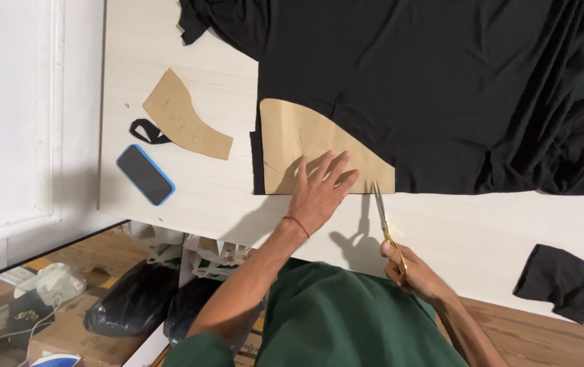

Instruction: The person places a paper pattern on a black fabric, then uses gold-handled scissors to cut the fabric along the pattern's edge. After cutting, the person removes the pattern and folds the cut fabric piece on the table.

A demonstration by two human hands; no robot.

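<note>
Scissors (pixel 382 212) gripped in the right hand (pixel 411 272) should cut close along the paper pattern (pixel 305 153), just beside the flat, open left hand (pixel 319 194) pinning it to black fabric (pixel 441 81).

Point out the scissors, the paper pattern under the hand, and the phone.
scissors (pixel 381 206), head view, on the blades.
paper pattern (pixel 292 139), head view, on its upper left area.
phone (pixel 144 174), head view, on the screen's middle.

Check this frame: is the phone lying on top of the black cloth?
No. The phone lies on the bare white table, left of the black cloth and apart from it.
</note>
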